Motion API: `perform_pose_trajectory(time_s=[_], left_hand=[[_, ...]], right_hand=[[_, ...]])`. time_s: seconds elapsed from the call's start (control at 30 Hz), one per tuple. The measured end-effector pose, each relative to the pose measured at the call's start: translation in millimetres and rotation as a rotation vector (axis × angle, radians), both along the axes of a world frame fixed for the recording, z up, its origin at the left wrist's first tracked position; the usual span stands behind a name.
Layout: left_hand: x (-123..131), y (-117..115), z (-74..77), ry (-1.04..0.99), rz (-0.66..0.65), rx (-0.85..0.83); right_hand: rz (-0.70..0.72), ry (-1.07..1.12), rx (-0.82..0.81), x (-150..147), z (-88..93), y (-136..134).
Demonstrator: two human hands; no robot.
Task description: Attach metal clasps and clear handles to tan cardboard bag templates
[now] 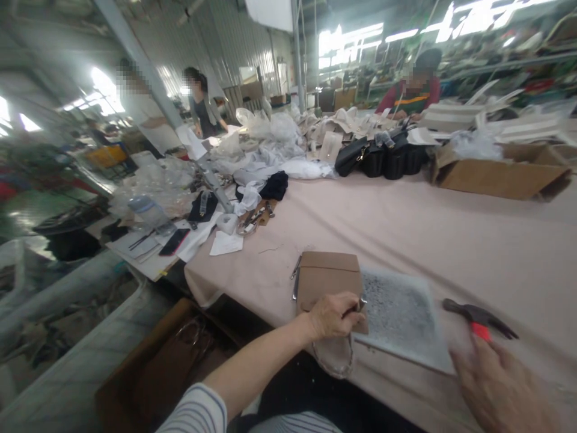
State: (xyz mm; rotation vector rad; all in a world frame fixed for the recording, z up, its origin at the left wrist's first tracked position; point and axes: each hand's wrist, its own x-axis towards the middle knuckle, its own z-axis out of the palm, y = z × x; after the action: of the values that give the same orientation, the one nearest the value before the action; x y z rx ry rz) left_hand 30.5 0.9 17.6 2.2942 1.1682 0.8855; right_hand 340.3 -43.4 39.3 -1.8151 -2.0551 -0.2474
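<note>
A flat brown leather bag (pixel 329 279) lies near the table's front edge, with a strap or loop hanging over the side. My left hand (pixel 336 316) is closed over the bag's lower right part, pinching a small shiny metal piece (pixel 363 300) at its edge. A grey, speckled slab (pixel 401 316) lies flat to the right of the bag, partly under it. My right hand (pixel 500 382), smeared by motion, is at the red handle of a claw hammer (pixel 480 316) on the right. The hammer's dark head points away from me. Thin metal tools (pixel 295 278) lie along the bag's left side.
Black bags (pixel 383 157) and an open cardboard box (pixel 500 174) stand at the back. On the left are a phone (pixel 174 242), a tape roll (pixel 226 223), small tools and plastic wrapping. A brown box (pixel 148 361) sits below the table's edge. Several people are farther off.
</note>
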Motion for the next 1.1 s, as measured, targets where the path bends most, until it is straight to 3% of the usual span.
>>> perform_pose_trajectory(time_s=[0.13, 0.23, 0.3, 0.4, 0.47, 0.5, 0.6, 0.73, 0.83, 0.97, 1.03, 1.1], left_hand=[[0.4, -3.9, 2.7, -0.035, 0.004, -0.068], [5.2, -5.2, -1.6, -0.159, 0.015, -0.163], [10.4, 0.1, -4.7, -0.389, 0.155, -0.316], [11.7, 21.3, -0.6, -0.967, 0.499, -0.560], [0.9, 39.2, 8.9, -1.234, 0.579, -0.604], [-9.0, 46.9, 14.4, -1.272, 0.581, -0.591], [-54.0, 57.7, 26.4, -1.078, 0.658, -0.513], [-124.5, 44.5, 25.3, -0.203, 0.920, -0.443], [-160.4, 27.6, 18.8, 0.118, 1.009, -0.464], [-165.9, 7.5, 13.6, 0.271, 1.035, -0.408], [-150.2, -3.9, 13.2, 0.368, 0.910, -0.258], [-126.0, -17.8, 13.6, 0.409, 0.664, -0.098]], right_hand=[[0.279, 0.133, 0.017, -92.9, -17.1, -0.4], [0.263, 0.126, -0.003, -143.5, -32.7, -6.2], [0.217, 0.098, -0.031, -156.6, -38.8, -10.3], [0.213, 0.093, -0.072, -155.8, -40.0, -11.9], [0.221, 0.103, -0.081, -152.6, -37.9, -10.9], [0.219, 0.103, -0.081, -152.0, -36.6, -10.5], [0.199, 0.080, -0.066, -155.0, -30.7, -11.4], [0.120, -0.021, -0.074, -159.0, -17.2, -17.0], [0.080, -0.118, -0.177, -156.3, -8.0, -19.0], [0.016, -0.116, -0.349, -154.3, -3.2, -18.3], [-0.048, -0.097, -0.385, -155.0, -2.3, -18.5], [-0.023, -0.087, -0.364, -154.2, -1.5, -18.1]])
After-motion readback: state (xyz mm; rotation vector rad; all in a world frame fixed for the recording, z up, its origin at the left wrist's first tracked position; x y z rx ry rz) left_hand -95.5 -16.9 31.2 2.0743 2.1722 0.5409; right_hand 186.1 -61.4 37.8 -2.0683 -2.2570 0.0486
